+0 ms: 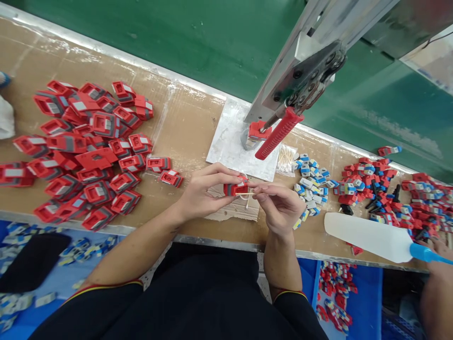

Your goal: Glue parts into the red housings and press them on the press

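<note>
In the middle of the head view my left hand (203, 191) grips a small red and grey plastic toy part (230, 190) between thumb and fingers. My right hand (281, 205) pinches a thin cotton swab (243, 193), its far end at the part's right side. Whether the tip touches the part is hard to make out. Under both hands lies a torn piece of cardboard (230, 213) with another swab on it. Just beyond stands a hand press with a red handle (279, 134), another red part (258, 130) beneath its plunger.
Many red parts (95, 156) are heaped at left. A pack of cotton swabs (286, 158), small white-and-blue pieces (311, 182) and red-blue assemblies (368, 184) lie right. A white squeeze bottle (368, 236) lies near another person's hand (440, 269). Blue bins (368, 297) stand below the table edge.
</note>
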Action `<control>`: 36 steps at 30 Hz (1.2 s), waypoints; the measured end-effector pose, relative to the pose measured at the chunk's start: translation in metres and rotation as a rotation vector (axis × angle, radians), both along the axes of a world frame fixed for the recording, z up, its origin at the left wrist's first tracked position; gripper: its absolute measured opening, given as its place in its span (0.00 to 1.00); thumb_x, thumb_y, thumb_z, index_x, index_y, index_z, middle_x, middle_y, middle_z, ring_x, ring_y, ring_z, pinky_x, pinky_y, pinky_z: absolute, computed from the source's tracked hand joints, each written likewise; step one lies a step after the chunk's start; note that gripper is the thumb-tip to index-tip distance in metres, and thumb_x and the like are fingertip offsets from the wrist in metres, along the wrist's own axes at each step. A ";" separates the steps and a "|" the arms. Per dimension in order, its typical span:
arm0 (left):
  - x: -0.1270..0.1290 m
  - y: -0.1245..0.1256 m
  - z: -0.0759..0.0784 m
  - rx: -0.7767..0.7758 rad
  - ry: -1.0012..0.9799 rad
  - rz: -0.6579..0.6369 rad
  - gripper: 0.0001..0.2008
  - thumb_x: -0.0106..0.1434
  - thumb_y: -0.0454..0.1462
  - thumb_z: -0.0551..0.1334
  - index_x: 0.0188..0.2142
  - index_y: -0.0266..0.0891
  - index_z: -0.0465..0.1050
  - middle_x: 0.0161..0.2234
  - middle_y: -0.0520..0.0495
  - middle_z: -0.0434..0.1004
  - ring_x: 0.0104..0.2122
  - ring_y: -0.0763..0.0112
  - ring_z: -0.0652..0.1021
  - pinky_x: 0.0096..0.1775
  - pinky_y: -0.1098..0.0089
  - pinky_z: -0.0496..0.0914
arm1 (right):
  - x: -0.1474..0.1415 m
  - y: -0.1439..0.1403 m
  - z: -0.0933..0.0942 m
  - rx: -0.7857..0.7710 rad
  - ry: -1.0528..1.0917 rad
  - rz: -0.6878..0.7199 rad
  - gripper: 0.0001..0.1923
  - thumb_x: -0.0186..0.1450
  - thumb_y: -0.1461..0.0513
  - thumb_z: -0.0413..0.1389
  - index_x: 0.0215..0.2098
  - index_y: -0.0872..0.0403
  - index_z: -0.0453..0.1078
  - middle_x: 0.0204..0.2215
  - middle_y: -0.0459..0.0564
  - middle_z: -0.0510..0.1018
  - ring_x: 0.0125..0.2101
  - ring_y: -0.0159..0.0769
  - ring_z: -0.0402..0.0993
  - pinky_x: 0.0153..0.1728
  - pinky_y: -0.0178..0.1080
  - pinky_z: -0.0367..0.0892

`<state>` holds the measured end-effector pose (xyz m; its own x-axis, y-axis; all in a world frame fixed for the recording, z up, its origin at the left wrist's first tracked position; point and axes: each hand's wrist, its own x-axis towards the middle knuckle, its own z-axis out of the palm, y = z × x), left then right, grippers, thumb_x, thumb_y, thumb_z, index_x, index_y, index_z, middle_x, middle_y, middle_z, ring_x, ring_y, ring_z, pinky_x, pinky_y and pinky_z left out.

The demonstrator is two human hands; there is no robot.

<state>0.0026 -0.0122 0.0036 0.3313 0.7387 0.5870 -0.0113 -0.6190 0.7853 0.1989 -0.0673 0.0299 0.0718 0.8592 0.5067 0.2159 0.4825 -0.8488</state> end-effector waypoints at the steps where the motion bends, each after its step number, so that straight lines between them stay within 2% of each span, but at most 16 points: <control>1: 0.000 0.000 0.000 -0.003 -0.003 0.003 0.17 0.61 0.29 0.74 0.49 0.44 0.83 0.44 0.44 0.86 0.43 0.65 0.86 0.46 0.66 0.83 | 0.000 0.000 0.000 0.002 -0.014 0.004 0.10 0.69 0.66 0.64 0.46 0.46 0.80 0.35 0.47 0.89 0.40 0.42 0.89 0.39 0.42 0.87; 7: 0.001 0.000 0.000 -0.006 -0.009 0.007 0.17 0.61 0.29 0.74 0.49 0.44 0.83 0.43 0.44 0.85 0.42 0.65 0.86 0.45 0.66 0.83 | 0.005 -0.002 0.001 0.026 -0.148 -0.039 0.11 0.70 0.67 0.63 0.47 0.46 0.81 0.38 0.49 0.89 0.39 0.43 0.89 0.37 0.42 0.86; 15: 0.000 -0.001 0.003 -0.020 0.004 0.022 0.17 0.60 0.29 0.74 0.48 0.45 0.84 0.41 0.46 0.85 0.40 0.68 0.86 0.43 0.69 0.82 | 0.010 -0.002 0.006 0.117 -0.215 -0.042 0.20 0.68 0.72 0.63 0.52 0.45 0.80 0.39 0.48 0.89 0.38 0.40 0.89 0.38 0.42 0.86; 20: 0.000 -0.001 0.002 -0.002 0.031 0.025 0.15 0.61 0.30 0.73 0.47 0.44 0.84 0.40 0.45 0.84 0.39 0.67 0.85 0.42 0.68 0.82 | 0.006 -0.002 0.009 0.170 -0.289 -0.006 0.22 0.68 0.72 0.62 0.55 0.45 0.78 0.38 0.48 0.89 0.38 0.40 0.88 0.38 0.44 0.85; 25: -0.001 -0.001 0.003 0.001 0.043 0.031 0.16 0.60 0.29 0.73 0.47 0.43 0.84 0.40 0.46 0.83 0.38 0.68 0.85 0.41 0.68 0.82 | 0.011 0.000 0.011 0.190 -0.363 -0.067 0.23 0.66 0.74 0.62 0.54 0.47 0.78 0.37 0.49 0.88 0.37 0.39 0.87 0.38 0.42 0.84; 29: -0.002 -0.001 0.003 -0.001 0.054 0.028 0.17 0.59 0.29 0.73 0.47 0.44 0.84 0.39 0.47 0.82 0.37 0.68 0.84 0.40 0.69 0.82 | 0.012 0.000 0.012 0.210 -0.427 -0.064 0.24 0.67 0.73 0.62 0.56 0.46 0.77 0.38 0.49 0.88 0.38 0.41 0.87 0.38 0.43 0.84; 36: -0.003 -0.001 0.002 -0.018 0.050 0.037 0.16 0.59 0.29 0.74 0.47 0.44 0.84 0.38 0.47 0.82 0.36 0.69 0.83 0.39 0.69 0.81 | 0.010 -0.002 0.011 0.227 -0.422 -0.047 0.26 0.67 0.73 0.62 0.59 0.45 0.77 0.39 0.49 0.88 0.39 0.41 0.87 0.38 0.42 0.84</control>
